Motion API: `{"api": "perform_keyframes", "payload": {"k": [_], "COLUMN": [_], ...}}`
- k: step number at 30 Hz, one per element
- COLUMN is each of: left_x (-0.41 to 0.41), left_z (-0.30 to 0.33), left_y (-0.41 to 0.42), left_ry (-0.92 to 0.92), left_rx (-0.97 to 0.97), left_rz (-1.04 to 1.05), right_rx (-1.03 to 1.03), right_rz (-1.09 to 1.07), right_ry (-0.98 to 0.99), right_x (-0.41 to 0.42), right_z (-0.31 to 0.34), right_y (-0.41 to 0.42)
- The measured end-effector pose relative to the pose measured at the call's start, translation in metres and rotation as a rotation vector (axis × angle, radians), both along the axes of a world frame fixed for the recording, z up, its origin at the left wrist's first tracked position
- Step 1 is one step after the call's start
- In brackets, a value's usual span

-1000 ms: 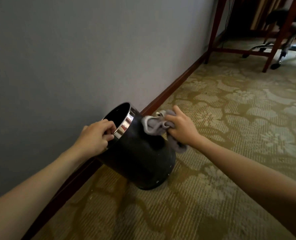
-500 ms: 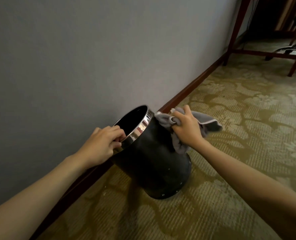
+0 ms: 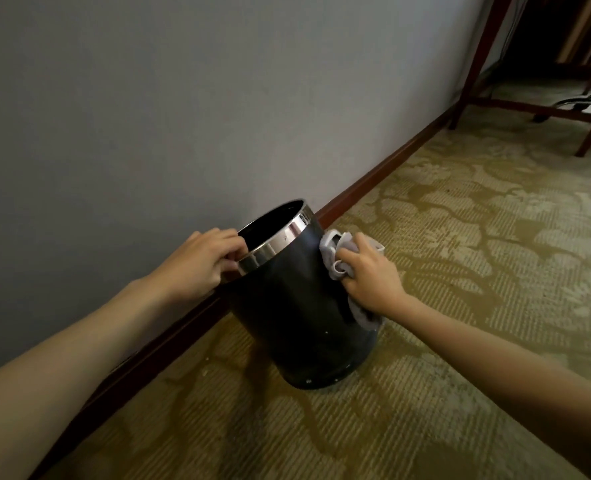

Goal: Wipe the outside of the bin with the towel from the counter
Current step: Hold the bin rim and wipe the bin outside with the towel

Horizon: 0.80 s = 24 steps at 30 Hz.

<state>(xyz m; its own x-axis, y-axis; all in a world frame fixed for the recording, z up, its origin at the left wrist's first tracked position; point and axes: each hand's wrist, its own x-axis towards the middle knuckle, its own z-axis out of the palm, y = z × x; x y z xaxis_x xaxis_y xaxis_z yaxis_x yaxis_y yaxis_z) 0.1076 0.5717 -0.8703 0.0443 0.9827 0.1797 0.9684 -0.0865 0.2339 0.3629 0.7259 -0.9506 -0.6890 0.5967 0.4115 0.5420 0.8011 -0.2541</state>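
Note:
A black round bin [image 3: 297,323] with a shiny metal band round its rim stands on the carpet by the wall, tipped toward the wall. My left hand [image 3: 202,263] grips the rim on the near left side, fingers curled over the edge. My right hand [image 3: 368,273] holds a bunched grey towel [image 3: 335,254] and presses it against the bin's right outer side, below the metal band. Part of the towel hangs down under my wrist.
A grey wall [image 3: 183,116] with a dark red-brown baseboard [image 3: 373,180] runs behind the bin. Patterned green-gold carpet [image 3: 477,237] covers the floor to the right. Wooden table legs [image 3: 474,60] and an office chair base [image 3: 578,102] stand at the far upper right.
My right hand has slid the towel from the top of the bin's side down round its right side. The bin stands less tilted. My left hand keeps its grip on the rim.

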Motion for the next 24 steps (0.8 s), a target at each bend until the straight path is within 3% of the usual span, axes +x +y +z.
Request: {"api": "perform_keyframes", "payload": {"k": [3, 10, 16, 24], "left_x": [-0.002, 0.034, 0.080, 0.098], "left_z": [-0.002, 0.001, 0.004, -0.011], "left_y": [0.000, 0.011, 0.030, 0.013], "left_ry": [-0.017, -0.039, 0.101, 0.246], "left_rx": [0.007, 0.051, 0.054, 0.008], "left_rz": [0.019, -0.057, -0.239, -0.395], "right_rx": [-0.128, -0.308, -0.349, -0.401], "right_rz": [-0.096, -0.263, -0.335, -0.390], "right_ry": [-0.183, 0.137, 0.193, 0.100], "right_x": [0.011, 0.033, 0.058, 0.086], "right_z": [0.012, 0.047, 0.055, 0.048], "right_y": [0.014, 0.039, 0.049, 0.042]}}
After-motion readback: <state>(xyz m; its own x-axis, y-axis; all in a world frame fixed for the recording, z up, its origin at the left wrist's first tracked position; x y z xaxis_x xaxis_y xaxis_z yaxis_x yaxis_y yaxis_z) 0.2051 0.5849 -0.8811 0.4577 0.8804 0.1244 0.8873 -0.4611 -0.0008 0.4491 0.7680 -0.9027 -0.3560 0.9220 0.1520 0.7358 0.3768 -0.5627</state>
